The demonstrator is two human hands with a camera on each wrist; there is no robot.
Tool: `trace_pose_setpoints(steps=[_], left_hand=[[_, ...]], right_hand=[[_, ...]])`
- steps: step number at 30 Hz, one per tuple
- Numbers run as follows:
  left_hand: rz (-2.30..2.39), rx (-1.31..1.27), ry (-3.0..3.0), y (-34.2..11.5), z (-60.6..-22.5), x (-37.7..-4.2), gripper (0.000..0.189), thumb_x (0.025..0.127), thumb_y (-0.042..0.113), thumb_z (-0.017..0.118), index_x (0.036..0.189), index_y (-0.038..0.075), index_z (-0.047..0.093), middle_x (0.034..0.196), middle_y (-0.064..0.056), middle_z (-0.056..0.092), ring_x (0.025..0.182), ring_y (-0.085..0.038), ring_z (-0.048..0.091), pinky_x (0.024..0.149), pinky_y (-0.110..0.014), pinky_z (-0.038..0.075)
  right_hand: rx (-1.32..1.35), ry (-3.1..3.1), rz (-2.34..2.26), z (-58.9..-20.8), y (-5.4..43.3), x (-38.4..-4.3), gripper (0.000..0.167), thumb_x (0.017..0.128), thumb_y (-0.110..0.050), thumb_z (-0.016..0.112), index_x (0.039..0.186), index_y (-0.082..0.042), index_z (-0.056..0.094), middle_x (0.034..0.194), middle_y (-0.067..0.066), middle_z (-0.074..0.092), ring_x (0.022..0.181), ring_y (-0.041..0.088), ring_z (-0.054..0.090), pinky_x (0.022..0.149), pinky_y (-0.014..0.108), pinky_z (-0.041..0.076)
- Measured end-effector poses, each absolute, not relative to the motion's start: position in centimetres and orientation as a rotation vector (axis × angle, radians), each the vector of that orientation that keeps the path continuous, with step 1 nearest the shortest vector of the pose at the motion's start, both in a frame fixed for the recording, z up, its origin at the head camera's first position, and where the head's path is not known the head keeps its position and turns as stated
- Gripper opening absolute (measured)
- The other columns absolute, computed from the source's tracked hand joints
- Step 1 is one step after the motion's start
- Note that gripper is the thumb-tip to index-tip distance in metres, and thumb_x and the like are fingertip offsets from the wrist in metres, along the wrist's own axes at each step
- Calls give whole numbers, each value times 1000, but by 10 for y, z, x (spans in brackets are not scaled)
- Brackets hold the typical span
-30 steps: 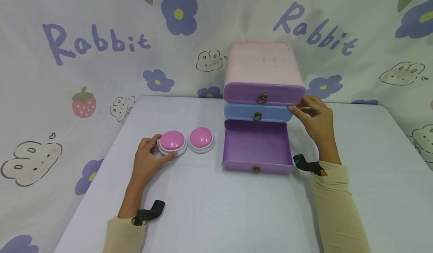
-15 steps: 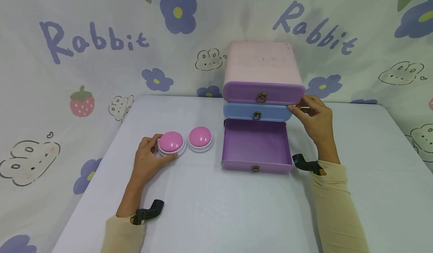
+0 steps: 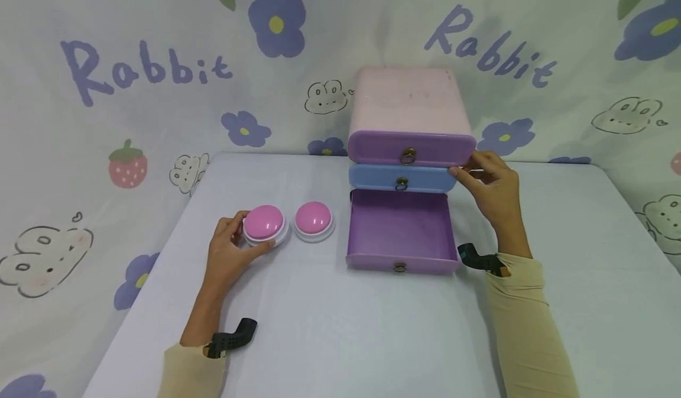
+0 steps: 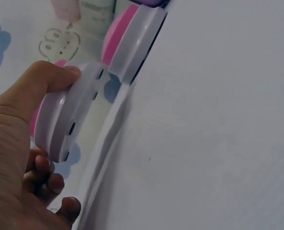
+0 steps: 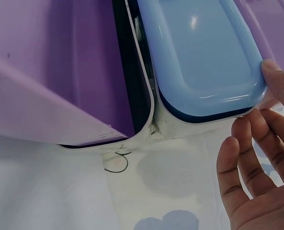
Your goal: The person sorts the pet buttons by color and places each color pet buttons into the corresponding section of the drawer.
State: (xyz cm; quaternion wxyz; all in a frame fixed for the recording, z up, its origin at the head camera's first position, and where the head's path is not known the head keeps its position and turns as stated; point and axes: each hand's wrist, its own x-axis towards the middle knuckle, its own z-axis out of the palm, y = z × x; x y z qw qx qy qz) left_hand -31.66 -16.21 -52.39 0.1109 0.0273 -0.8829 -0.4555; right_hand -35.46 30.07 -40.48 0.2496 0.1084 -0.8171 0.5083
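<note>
My left hand (image 3: 230,253) holds a pink-domed push button (image 3: 263,221) by its white base, thumb at the front and fingers behind. In the left wrist view this button (image 4: 67,115) is off the table, its underside with small dark feet showing. A second, matching button (image 3: 313,217) sits on the table just right of it. My right hand (image 3: 492,188) holds the right side of a pink drawer cabinet (image 3: 409,99), thumb at the edge of the blue middle drawer (image 3: 372,177) and fingertips along the side wall. The purple bottom drawer (image 3: 399,267) is pulled out and holds nothing.
The purple top drawer (image 3: 378,148) is closed, its brass ring pull hanging down. Behind the white table (image 3: 340,333) hangs a curtain (image 3: 175,114) printed with rabbits and flowers. Each wrist wears a black camera mount (image 3: 232,337).
The left hand has raised its button slightly and drawn it left, widening the gap to the second button. The right hand keeps its place on the cabinet. The head view has shifted slightly.
</note>
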Motion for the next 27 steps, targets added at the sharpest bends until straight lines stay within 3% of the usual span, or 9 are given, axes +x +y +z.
trace_pose_setpoints(steps=[6,14,27], left_hand=[[-1463,44,-2531,-146,-513,-313,80,74,25,90,144,13,52,107,-4,41,100,-16,40,84,-23,38],[-1560,-171,-2467,-103,-493,-311,78,71,21,92,140,16,56,108,-2,44,100,-18,41,81,-35,40],[-1687,-370,-2411,-34,-480,-322,78,67,21,95,137,18,59,108,-4,48,103,-19,45,87,-41,45]], right_hand=[[313,-2217,1390,-405,302,-355,46,87,2,75,132,0,63,102,-7,61,98,24,62,88,22,51],[284,-2246,1374,-405,304,-355,49,88,-2,76,134,-3,62,105,-6,62,99,16,62,89,23,50],[316,-2235,1379,-406,306,-357,48,87,1,75,134,-1,62,106,-3,62,99,22,62,89,26,52]])
